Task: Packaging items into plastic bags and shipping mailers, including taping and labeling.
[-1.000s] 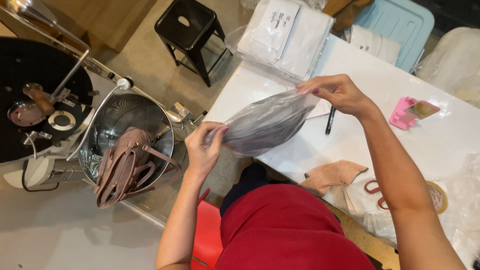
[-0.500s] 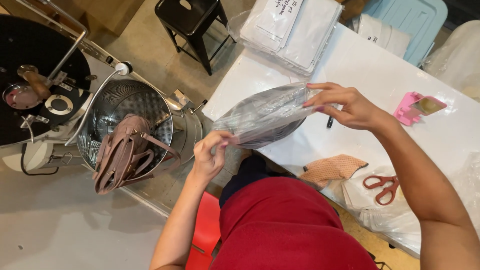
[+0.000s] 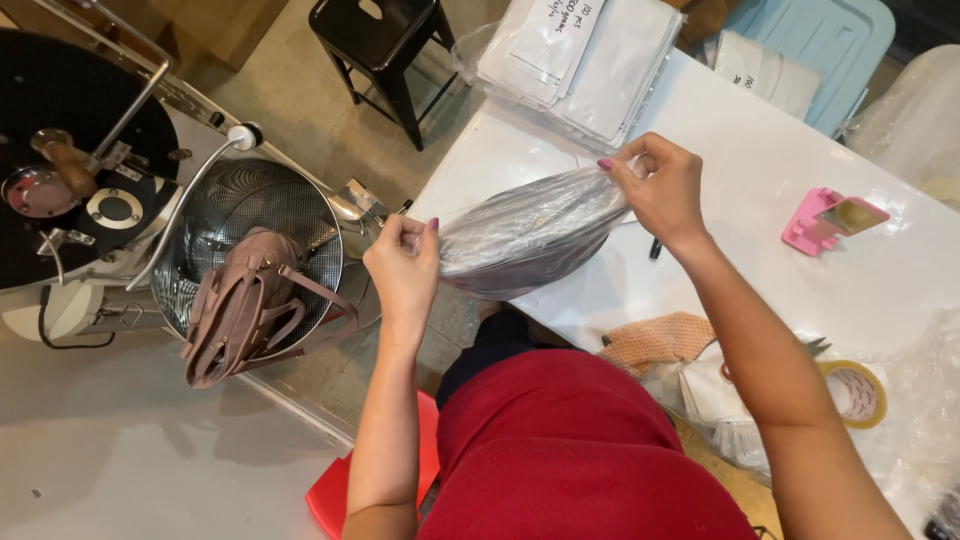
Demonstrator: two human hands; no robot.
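I am holding one clear plastic bag (image 3: 530,235) stretched between my two hands, above the near-left corner of the white counter (image 3: 740,190). My left hand (image 3: 405,265) is pinching the lower end with fingers closed; my right hand (image 3: 660,185) is gripping the upper end, fingers closed on the plastic. The bag is hanging tilted, upper end over the counter, lower end out past its edge above my red apron (image 3: 570,450). Its contents are showing grey through the creased film; I cannot tell what they are.

On the counter I am counting one stack of flat white packets (image 3: 580,50) at the far edge, one dark pen (image 3: 655,248) half hidden behind my right wrist, one pink holder (image 3: 825,222) well to the right, one roll of tape (image 3: 855,392) near the right edge, one woven tan cloth (image 3: 655,338) at the near edge under my right forearm, and crumpled clear plastic (image 3: 920,400) crowding the right side. The middle of the counter is lying bare between the packets and the pink holder.

Left of me, one perforated steel drum (image 3: 230,215) is standing close beside the counter's corner, with one mauve handbag (image 3: 240,310) resting inside it and hanging over its rim. One black round machine top (image 3: 70,170) is sitting further left. One black stool (image 3: 385,40) is standing on the floor beyond the drum. One pale blue lidded bin (image 3: 820,40) is standing behind the counter. The gap between drum and counter is narrow; my left elbow is filling most of it.
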